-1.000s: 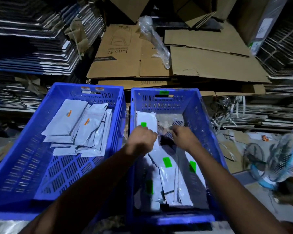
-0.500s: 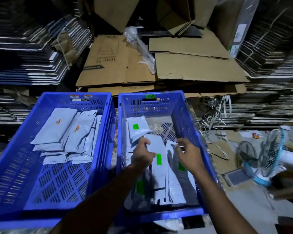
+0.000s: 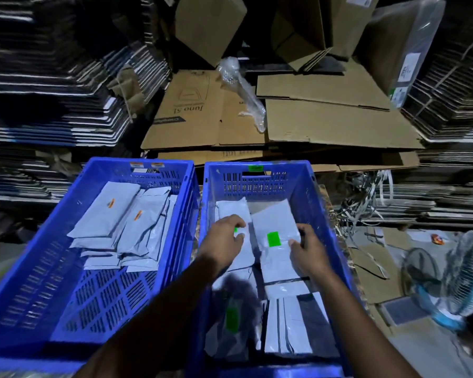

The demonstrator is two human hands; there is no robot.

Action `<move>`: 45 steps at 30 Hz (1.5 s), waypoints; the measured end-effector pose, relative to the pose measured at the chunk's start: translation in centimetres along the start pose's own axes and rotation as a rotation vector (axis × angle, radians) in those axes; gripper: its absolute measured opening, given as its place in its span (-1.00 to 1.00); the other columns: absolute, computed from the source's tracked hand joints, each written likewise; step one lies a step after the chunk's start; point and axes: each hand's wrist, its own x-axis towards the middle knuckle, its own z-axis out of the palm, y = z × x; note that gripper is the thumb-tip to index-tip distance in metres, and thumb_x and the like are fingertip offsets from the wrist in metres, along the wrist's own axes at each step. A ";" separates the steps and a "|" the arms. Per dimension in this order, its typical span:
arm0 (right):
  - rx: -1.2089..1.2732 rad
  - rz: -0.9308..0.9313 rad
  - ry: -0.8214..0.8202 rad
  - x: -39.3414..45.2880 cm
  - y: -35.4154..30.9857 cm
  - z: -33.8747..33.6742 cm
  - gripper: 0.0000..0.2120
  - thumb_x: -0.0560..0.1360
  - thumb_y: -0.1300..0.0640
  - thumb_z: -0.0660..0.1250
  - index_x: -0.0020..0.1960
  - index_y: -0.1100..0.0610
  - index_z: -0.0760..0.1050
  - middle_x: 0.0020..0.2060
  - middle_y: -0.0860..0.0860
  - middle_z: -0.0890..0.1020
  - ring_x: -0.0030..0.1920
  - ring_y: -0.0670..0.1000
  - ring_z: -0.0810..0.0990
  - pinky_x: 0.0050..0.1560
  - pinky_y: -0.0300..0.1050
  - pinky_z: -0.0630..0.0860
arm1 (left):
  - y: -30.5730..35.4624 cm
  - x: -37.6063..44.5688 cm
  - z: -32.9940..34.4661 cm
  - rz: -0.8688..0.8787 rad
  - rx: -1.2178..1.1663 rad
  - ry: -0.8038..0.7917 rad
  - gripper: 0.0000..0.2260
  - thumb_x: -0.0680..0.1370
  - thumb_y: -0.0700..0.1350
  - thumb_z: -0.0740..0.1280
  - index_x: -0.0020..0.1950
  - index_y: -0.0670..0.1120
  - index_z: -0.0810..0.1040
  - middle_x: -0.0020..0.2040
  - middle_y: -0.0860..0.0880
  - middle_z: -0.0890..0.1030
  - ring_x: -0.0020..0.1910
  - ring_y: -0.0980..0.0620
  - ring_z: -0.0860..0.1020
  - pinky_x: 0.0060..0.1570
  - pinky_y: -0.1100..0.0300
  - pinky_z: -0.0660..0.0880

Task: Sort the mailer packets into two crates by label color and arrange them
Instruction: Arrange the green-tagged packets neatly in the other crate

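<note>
Two blue slatted crates stand side by side. The left crate [image 3: 74, 268] holds grey mailer packets with orange labels [image 3: 120, 225] fanned against its far end — the right crate [image 3: 320, 203] holds green-labelled packets [image 3: 276, 241] along its length.

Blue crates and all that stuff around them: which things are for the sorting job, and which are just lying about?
For the job: left crate, orange-label packets, right crate, green-label packets, left hand, right hand.

Lying about: flattened cardboard boxes, bubble wrap, fan, plastic strapping.
</note>
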 end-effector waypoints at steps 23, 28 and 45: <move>-0.381 0.172 -0.198 11.9 -1.6 14.8 -0.47 0.53 0.10 0.40 0.37 0.23 0.23 0.20 0.26 0.56 0.19 0.26 0.57 -0.05 -0.07 0.44 | -3.3 4.3 -3.2 -0.185 0.424 0.297 -0.62 0.61 -0.12 0.20 0.42 -0.15 0.45 0.36 -0.14 0.53 0.50 -0.13 0.26 0.39 -0.02 0.25; -0.515 0.046 -0.124 11.1 -2.3 15.4 -0.29 0.54 -0.02 0.33 0.53 0.21 0.08 0.44 0.24 0.30 0.39 0.27 0.36 0.28 0.09 0.42 | -3.4 4.3 -3.2 -0.182 0.381 0.288 -0.62 0.60 -0.13 0.20 0.42 -0.14 0.44 0.37 -0.16 0.51 0.51 -0.14 0.26 0.37 -0.02 0.26; -1.007 -0.377 -0.348 10.9 1.4 17.8 -0.35 0.66 -0.17 -0.06 0.61 0.01 -0.28 0.58 -0.01 -0.31 0.58 0.04 -0.32 0.49 0.36 -0.19 | -4.9 4.4 -2.3 -0.060 0.289 0.343 -0.54 0.50 -0.20 0.21 0.42 -0.13 0.46 0.40 -0.11 0.50 0.47 -0.17 0.33 0.33 -0.08 0.35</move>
